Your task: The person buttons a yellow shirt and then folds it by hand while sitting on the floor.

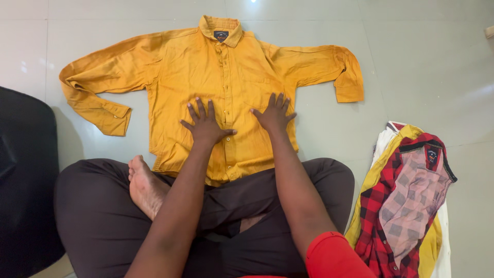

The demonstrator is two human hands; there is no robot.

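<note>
Mustard shirt lies flat on the tiled floor, buttoned front up, collar at 12 o'clock, long axis running 12 to 6. Left hand and right hand press its lower front, fingers spread, flanking the placket; neither grips cloth. Plaid garments lie at 4 o'clock.

The floor is made of big, smooth tiles in a pale grey-green colour. Thin lines run between the tiles. The floor is shiny, and a small bright spot of light glows on it at the top. A soft white glow shows on the right side too. A big black thing sits at the left edge.
</note>
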